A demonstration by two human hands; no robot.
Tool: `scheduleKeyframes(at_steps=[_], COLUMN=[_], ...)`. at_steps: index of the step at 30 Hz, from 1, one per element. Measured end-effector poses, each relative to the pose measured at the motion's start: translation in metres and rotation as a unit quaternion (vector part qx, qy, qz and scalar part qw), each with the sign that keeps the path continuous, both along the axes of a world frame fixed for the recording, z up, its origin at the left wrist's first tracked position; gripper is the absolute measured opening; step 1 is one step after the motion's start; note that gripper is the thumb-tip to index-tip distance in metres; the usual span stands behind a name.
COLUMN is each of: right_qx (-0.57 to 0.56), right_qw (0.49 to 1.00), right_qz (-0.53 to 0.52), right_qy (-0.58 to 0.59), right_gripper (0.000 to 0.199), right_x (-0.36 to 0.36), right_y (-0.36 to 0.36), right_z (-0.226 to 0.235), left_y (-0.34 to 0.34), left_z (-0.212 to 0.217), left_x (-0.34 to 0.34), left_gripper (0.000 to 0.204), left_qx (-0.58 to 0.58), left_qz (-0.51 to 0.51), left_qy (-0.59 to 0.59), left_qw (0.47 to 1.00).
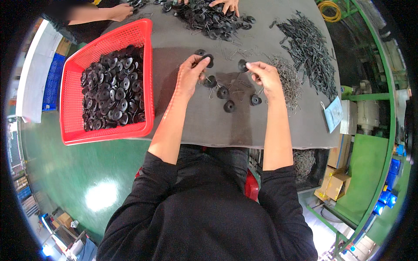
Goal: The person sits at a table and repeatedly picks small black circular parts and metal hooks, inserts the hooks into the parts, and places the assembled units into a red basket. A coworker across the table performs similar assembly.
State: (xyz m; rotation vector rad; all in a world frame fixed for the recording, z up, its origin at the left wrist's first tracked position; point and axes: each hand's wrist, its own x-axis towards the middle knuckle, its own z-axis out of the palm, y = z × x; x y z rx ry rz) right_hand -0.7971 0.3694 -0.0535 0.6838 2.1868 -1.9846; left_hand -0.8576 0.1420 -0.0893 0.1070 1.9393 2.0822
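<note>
My left hand (190,75) pinches a black round disc (209,60) between thumb and fingers, over the grey table (170,117). Across a small gap, my right hand (266,77) grips another black disc (243,65) by its edge. Several loose discs lie below and between the hands, among them one disc (229,106) nearest me and another disc (255,100) under my right wrist. Thin bent wire hooks (237,92) are scattered around them. Whether a wire is attached to either held disc I cannot make out.
A red plastic basket (150,87) full of black discs stands at left. To the right lie a heap of wire hooks (287,82), a pile of black clips (307,52) and a blue face mask (333,114). Co-workers' hands (226,6) work at a far disc heap (209,21).
</note>
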Motion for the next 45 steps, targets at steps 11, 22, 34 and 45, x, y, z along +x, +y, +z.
scheduleKeyframes(at_steps=[11,22,34,45], right_qx=[0.41,0.263,0.332,0.373], right_qw=[0.897,0.919,0.917,0.927], right_qz=[0.154,0.278,0.15,0.049], right_qy=[0.065,0.098,0.162,0.01], right_gripper=[0.036,0.039,0.032,0.036], right_x=[-0.095,-0.125,-0.008,0.096], right_y=[-0.099,-0.126,-0.03,-0.008], right_z=[-0.023,0.057,0.057,-0.031], left_y=[-0.081,-0.107,0.002,-0.013], left_z=[0.139,0.157,0.019,0.026], left_x=[0.076,0.097,0.064,0.013], left_gripper=[0.013,0.01,0.024,0.023], left_qx=[-0.041,-0.254,-0.404,0.014], left_qz=[0.082,0.039,-0.083,-0.053], left_qy=[0.087,0.244,0.404,-0.05], left_qw=[0.992,0.935,0.816,0.997])
